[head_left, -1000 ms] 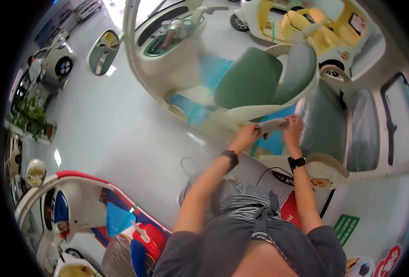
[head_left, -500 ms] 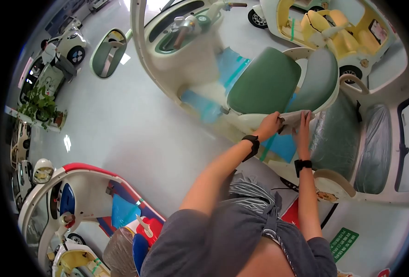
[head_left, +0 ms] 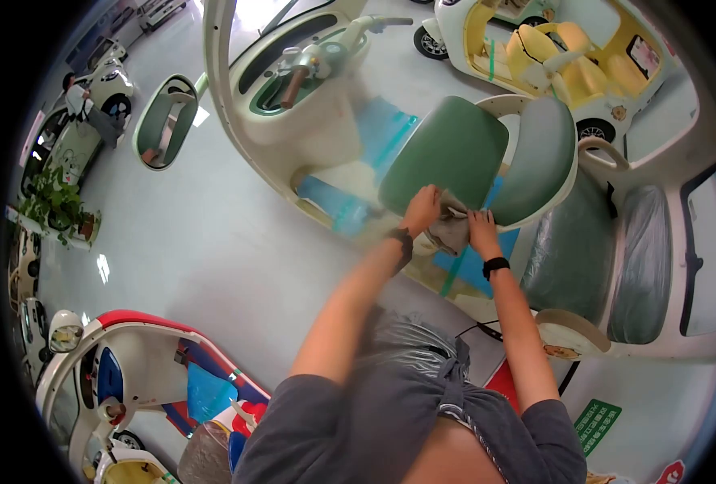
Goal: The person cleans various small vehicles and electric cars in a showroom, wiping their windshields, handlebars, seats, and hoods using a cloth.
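A crumpled grey-beige cloth point(head_left: 451, 232) hangs between my two hands at the near edge of the green seat cushion point(head_left: 447, 149). My left hand point(head_left: 422, 208) is closed on the cloth's left side, over the cushion's front corner. On the other side, my right hand point(head_left: 483, 232) grips the cloth's right edge, just below the grey-green backrest point(head_left: 537, 165). Seat and backrest belong to a cream-coloured small vehicle with an open side. Blue film point(head_left: 479, 262) with green tape covers part of its floor near my right hand.
The handlebar grip point(head_left: 295, 87) of this vehicle is ahead, its side mirror point(head_left: 166, 123) further left. Plastic-wrapped rear seating point(head_left: 572, 254) lies at right. A red-trimmed vehicle point(head_left: 144, 331) stands behind at lower left, a yellow-seated one point(head_left: 564, 60) beyond. A person point(head_left: 87, 109) stands far left.
Both hands have moved left along the seat's near edge with the cloth. The cloth was held flatter by the backrest and now hangs bunched. My view has shifted slightly.
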### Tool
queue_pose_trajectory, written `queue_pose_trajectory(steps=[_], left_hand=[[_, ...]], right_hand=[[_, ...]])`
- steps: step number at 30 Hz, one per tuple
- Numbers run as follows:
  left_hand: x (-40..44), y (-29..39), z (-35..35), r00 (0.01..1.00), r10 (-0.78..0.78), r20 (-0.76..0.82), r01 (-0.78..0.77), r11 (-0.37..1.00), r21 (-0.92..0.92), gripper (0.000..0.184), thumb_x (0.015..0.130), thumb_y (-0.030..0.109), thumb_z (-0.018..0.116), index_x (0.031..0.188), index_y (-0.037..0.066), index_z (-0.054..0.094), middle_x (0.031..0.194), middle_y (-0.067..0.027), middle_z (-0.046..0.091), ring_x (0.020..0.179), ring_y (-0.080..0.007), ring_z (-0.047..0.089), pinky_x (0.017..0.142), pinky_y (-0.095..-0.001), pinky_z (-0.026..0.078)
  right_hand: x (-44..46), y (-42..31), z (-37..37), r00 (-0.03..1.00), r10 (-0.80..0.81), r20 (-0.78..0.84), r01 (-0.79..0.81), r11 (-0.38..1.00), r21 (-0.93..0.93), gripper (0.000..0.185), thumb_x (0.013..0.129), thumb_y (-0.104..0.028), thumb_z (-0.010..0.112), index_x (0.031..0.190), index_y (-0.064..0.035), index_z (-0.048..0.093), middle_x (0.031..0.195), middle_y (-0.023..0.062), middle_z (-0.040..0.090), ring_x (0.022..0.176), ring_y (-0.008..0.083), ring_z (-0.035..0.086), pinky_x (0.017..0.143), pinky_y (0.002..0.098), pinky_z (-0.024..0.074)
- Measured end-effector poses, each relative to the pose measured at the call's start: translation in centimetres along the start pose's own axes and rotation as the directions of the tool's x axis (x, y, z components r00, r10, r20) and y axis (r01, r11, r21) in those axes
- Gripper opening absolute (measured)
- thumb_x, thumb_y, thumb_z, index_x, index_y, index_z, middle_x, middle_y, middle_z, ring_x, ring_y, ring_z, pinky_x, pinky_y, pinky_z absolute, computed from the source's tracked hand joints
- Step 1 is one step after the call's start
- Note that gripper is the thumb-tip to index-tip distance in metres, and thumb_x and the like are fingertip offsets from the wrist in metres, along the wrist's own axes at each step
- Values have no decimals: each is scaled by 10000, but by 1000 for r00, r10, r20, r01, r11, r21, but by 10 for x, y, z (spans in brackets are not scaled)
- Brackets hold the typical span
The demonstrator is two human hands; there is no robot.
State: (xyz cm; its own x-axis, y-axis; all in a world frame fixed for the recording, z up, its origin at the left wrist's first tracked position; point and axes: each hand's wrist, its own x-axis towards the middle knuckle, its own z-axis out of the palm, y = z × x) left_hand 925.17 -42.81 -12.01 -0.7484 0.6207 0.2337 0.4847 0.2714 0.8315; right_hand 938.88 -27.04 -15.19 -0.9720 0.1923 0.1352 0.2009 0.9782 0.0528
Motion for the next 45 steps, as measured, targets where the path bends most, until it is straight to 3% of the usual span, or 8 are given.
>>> queue_pose_trajectory(steps=[5, 17, 20, 29, 38, 41, 43, 45], left_hand=[[-31, -27, -15, 934, -51, 354, 35, 998, 51, 268, 789, 92, 481, 1041, 3, 505, 997, -224, 548, 964, -387, 515, 809, -436, 422], [-30, -31, 58, 901, 310, 304, -357, 927, 114, 540, 677, 48, 577, 1194, 0, 430, 1155, -243, 460, 1046, -397, 475, 892, -428, 409], [-33, -26, 69, 889, 292, 352, -388, 890, 240, 592, 657, 72, 620, 1210, 8, 420, 1170, -228, 452, 1053, -379, 478, 887, -432, 409], [-34, 52, 82, 838, 308, 450, -345, 938, 0, 655, 588, 188, 754, 1149, 16, 463, 1131, -170, 455, 1055, -357, 451, 845, -412, 432], [-46, 69, 108, 817, 409, 406, -537, 796, 278, 401, 622, 121, 711, 990, 37, 576, 1127, -132, 460, 1054, -309, 456, 779, -409, 460], [-64, 38, 93, 812, 265, 520, -479, 811, 335, 252, 679, 117, 644, 914, 32, 614, 1061, -158, 530, 1011, -315, 504, 755, -409, 465], [-78, 24, 63, 712, -66, 699, -263, 898, 353, 247, 708, 147, 586, 901, -1, 625, 883, -192, 603, 830, -341, 578, 745, -423, 459], [-117, -6, 42, 820, -126, 559, -74, 944, 321, 226, 703, 138, 569, 836, -34, 631, 828, -228, 620, 795, -357, 602, 727, -429, 466]], right_hand=[[15, -11, -2, 979, 52, 196, -51, 999, -10, 180, 722, -21, 579, 901, -23, 563, 917, 166, 574, 941, 335, 529, 961, 433, 345], [-18, -16, -36, 998, 52, 36, -61, 934, 352, 475, 712, 70, 510, 1165, -72, 527, 1210, 112, 498, 1156, 299, 422, 1008, 434, 298], [-30, -12, -39, 1000, 13, 22, -19, 957, 289, 510, 715, 85, 489, 1193, -90, 516, 1288, 91, 447, 1226, 263, 369, 1048, 445, 242], [-82, 5, -104, 997, 72, -11, -68, 978, 197, 435, 746, 44, 487, 1155, -100, 524, 1335, 41, 411, 1275, 194, 322, 1090, 452, 126], [-109, 7, -85, 972, 233, -11, -215, 915, 342, 488, 693, 79, 498, 1161, -61, 517, 1339, 121, 397, 1241, 271, 359, 1061, 472, 198], [-105, 8, -29, 980, 136, 147, -192, 846, 498, 484, 661, 72, 523, 1134, -28, 522, 1312, 180, 410, 1169, 333, 420, 999, 461, 300], [-98, -18, -26, 958, -58, 280, -118, 813, 571, 530, 691, 95, 446, 1199, -54, 483, 1276, 198, 434, 1151, 380, 401, 942, 478, 322], [-97, -38, 42, 920, -127, 370, -144, 770, 622, 504, 693, 64, 473, 1183, -53, 492, 1148, 218, 528, 1038, 395, 487, 873, 445, 387]])
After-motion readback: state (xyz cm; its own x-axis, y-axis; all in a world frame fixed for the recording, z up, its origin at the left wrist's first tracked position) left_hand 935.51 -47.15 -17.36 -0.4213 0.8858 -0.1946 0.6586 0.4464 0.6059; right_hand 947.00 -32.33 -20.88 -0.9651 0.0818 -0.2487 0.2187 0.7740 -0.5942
